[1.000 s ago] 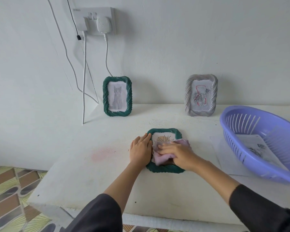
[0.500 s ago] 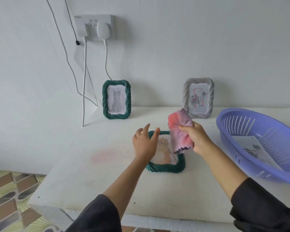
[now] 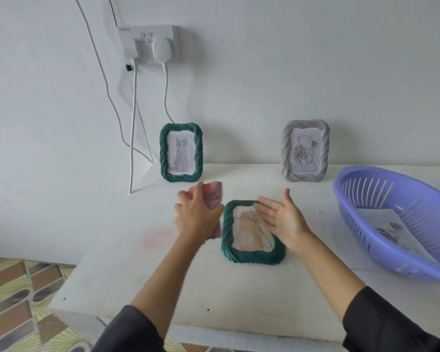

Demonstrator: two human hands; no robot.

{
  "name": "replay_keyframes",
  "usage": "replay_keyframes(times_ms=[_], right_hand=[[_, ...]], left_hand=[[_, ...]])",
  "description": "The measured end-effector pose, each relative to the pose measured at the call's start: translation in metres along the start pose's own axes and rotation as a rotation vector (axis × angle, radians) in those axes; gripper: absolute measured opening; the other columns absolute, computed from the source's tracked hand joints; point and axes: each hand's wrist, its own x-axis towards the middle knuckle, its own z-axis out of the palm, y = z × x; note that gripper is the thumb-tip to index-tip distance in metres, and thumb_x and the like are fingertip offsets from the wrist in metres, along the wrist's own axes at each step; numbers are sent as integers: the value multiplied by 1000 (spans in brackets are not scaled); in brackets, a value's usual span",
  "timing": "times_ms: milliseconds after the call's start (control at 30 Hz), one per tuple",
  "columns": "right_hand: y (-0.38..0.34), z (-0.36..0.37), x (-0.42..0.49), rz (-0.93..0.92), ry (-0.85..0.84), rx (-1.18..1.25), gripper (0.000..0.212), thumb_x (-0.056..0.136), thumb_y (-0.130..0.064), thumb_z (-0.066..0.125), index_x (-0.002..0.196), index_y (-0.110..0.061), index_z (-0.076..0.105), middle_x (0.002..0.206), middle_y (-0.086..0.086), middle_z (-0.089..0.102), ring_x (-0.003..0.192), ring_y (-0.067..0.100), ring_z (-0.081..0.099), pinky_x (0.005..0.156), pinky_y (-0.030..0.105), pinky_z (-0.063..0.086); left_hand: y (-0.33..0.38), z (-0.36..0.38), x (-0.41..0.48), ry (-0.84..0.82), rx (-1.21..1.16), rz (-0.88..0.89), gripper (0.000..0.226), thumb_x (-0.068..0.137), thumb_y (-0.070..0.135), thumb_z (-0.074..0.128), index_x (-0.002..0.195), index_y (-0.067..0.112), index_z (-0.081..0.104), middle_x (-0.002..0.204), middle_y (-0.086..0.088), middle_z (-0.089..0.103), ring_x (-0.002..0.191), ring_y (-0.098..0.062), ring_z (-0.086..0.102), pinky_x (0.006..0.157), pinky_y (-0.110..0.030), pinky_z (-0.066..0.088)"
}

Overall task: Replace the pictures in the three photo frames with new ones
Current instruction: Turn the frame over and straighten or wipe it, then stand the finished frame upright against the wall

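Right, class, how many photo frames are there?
3: green cat frame upright at back left, grey rose frame upright at back right, green flower frame lying flat in front.

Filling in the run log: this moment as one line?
left hand: grips pink cloth | right hand: open over lying green frame | cat frame, grey frame: upright at wall

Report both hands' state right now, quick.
Left hand: fingers curled round the pink cloth.
Right hand: open, holding nothing.

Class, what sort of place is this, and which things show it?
Probably a room in a home: a wall socket with chargers plugged in, a cat photo frame standing on a white table, and patterned floor tiles.
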Motion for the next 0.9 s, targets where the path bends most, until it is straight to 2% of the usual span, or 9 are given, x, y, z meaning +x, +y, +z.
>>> replay_keyframes(times_ms=[67,167,267,400,467,533,633,767,900], right_hand=[[0,-12,-1,-83,81,-181,71,95,-55,6,138,-11,41,143,9,45,135,22,39,114,36,24],[5,-21,-2,-183,181,-266,62,99,-43,11,137,-4,41,145,13,42,136,23,37,112,29,22],[12,-23,-2,-262,277,-385,55,100,-39,20,133,-4,48,141,14,47,134,23,40,112,31,24],[24,-28,-4,-278,378,-697,42,99,-34,35,128,-9,54,132,7,56,126,21,47,97,27,34],[31,-33,-3,-276,359,-887,42,98,-29,39,136,-10,45,144,5,45,135,18,39,107,27,29],[38,-38,-2,-265,315,-1079,45,99,-27,37,141,-10,37,151,3,33,142,15,27,114,28,20],[44,-42,0,-273,295,-1204,48,99,-27,35,143,-10,32,154,4,26,144,15,19,117,29,15],[46,-42,0,-278,272,-1258,47,100,-28,32,143,-9,33,155,4,25,144,16,18,117,29,14],[47,-43,1,-273,250,-1333,47,100,-27,29,144,-9,30,156,5,22,145,18,16,118,30,10]], left_hand=[[-34,-6,18,-40,213,-72,74,79,53,54,143,32,23,136,-11,29,121,-35,37,96,-45,39],[-72,4,23,-199,382,-126,78,80,69,39,147,35,15,146,-8,22,132,-33,26,105,-47,26],[-83,14,22,-163,391,-109,80,81,74,28,148,35,10,150,-6,20,134,-31,23,106,-46,22],[-79,10,22,-191,421,-119,79,82,75,23,149,35,9,154,-7,15,139,-31,18,110,-49,16],[-76,9,22,-198,417,-143,76,84,73,19,149,35,7,158,-8,3,145,-33,3,114,-55,-1],[-65,10,18,-106,383,-125,72,88,67,16,150,30,8,159,-8,-7,146,-33,-11,113,-55,-15],[-29,22,-3,-7,326,-14,65,95,56,17,150,22,14,159,-9,1,147,-30,-4,116,-50,-8],[4,52,-31,-169,310,18,50,98,42,27,134,13,47,147,-13,29,137,-31,22,114,-42,17],[8,60,-30,-187,211,-61,38,97,30,37,124,8,53,133,-11,42,126,-30,34,108,-37,28]])
